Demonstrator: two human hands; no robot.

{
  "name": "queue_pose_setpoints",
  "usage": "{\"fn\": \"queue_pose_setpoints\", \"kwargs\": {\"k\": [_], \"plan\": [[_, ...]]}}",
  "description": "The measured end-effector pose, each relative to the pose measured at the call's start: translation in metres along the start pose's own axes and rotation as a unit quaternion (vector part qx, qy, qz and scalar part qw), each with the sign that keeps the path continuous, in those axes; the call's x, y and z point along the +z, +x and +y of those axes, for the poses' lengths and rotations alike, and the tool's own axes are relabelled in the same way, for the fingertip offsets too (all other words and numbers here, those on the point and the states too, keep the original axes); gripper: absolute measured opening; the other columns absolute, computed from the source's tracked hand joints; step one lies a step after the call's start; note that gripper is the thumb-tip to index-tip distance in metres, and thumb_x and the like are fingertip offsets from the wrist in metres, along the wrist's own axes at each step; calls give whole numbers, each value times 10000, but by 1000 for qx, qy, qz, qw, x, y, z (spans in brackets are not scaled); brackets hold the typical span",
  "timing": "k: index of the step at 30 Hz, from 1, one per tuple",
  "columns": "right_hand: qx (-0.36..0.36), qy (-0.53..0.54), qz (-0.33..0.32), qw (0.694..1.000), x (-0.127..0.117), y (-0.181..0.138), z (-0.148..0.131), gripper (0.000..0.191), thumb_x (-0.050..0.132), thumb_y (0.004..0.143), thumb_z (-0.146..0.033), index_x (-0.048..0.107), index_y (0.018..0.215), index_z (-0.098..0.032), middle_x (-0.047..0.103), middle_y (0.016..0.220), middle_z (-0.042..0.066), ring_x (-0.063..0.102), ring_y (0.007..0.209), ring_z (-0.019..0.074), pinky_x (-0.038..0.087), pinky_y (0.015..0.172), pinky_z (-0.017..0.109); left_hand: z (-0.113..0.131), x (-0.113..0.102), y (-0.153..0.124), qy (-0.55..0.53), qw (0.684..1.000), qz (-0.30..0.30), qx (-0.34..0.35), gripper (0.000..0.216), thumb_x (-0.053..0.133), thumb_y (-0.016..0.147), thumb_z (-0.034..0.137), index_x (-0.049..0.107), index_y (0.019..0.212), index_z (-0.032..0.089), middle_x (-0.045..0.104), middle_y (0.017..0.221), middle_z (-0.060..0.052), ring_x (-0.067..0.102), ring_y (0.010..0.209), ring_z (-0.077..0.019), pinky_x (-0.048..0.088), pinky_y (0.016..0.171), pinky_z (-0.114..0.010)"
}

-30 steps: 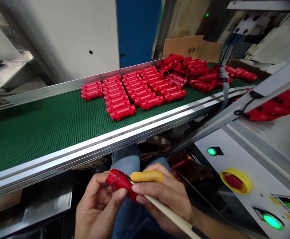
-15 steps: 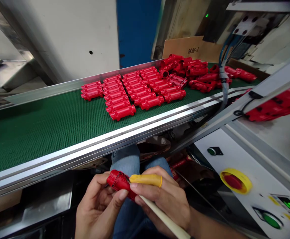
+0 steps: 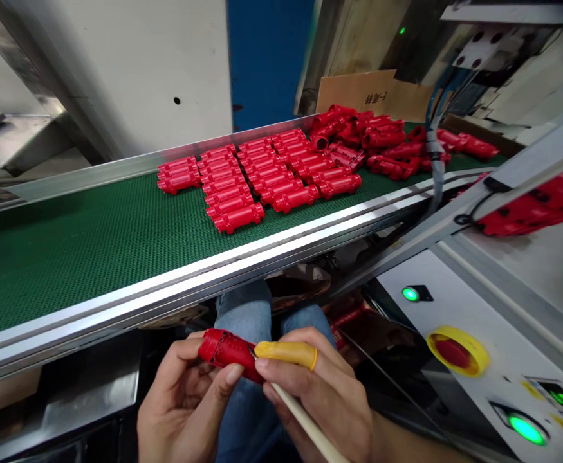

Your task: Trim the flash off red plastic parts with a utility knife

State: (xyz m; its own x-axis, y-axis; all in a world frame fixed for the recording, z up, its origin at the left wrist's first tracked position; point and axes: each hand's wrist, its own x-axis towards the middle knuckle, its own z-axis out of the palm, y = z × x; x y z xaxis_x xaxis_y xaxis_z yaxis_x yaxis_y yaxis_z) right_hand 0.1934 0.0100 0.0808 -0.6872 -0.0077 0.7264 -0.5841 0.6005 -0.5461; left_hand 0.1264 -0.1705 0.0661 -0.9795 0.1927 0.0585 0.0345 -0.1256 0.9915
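My left hand grips a red plastic tubular housing between thumb and fingers, above my lap and in front of the conveyor. The housing lies tilted, its left end higher than its right. In my right hand is a slim tool with a cream handle, held like a pen. A yellow finger cot covers the index finger, which presses close to the housing's right part. A small dark metallic bit shows at that fingertip; the rest of the tool's tip is hidden.
A green conveyor belt with a metal rail crosses ahead. Red housings lie on it in rows, with a loose heap farther right. A control panel with a red stop button stands at right.
My left hand and the housing have shifted slightly left, and the housing lies a little flatter. Two green buttons on the control panel have lit up. The housings on the belt look unmoved.
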Motion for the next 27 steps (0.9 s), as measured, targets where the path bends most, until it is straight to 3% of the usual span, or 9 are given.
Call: {"fn": "queue_pose_setpoints", "kwargs": {"k": [5,13,16,23,27], "plan": [[-2,54,-23,998,-7,8,2,306,661,1010,-23,712,1304,-89,800,1158,167,730,1017,226,663,938,381,2,-1,0,-1,1000,-25,-1,146,903,891,285,800,991,310,825,959,30,810,799,-112,637,769,-122],[-3,46,-19,999,-1,8,5,367,627,1060,-79,677,1413,-166,800,1163,145,737,993,236,685,888,397,3,2,0,-8,999,-42,4,136,890,904,271,805,996,322,812,941,35,810,805,-119,646,766,-135],[-8,42,-15,999,-2,7,6,320,620,1070,-89,688,1380,-138,796,1157,154,733,995,227,673,919,388,2,1,-1,-5,999,-41,5,135,886,907,276,801,1000,323,812,958,36,814,806,-118,647,768,-134],[23,66,-66,995,-2,7,10,246,642,1107,-230,650,1341,-154,785,1213,158,701,1145,258,663,1020,425,0,-4,-3,4,999,-42,4,172,893,894,247,794,1014,322,816,1002,30,838,817,-138,658,773,-152],[-2,41,-66,997,1,5,11,247,617,1110,-174,646,1354,-159,772,1215,153,674,1136,251,666,1006,409,1,-2,-3,-3,999,-42,-1,162,890,899,260,798,1019,317,827,990,21,830,804,-136,652,747,-148]]}}
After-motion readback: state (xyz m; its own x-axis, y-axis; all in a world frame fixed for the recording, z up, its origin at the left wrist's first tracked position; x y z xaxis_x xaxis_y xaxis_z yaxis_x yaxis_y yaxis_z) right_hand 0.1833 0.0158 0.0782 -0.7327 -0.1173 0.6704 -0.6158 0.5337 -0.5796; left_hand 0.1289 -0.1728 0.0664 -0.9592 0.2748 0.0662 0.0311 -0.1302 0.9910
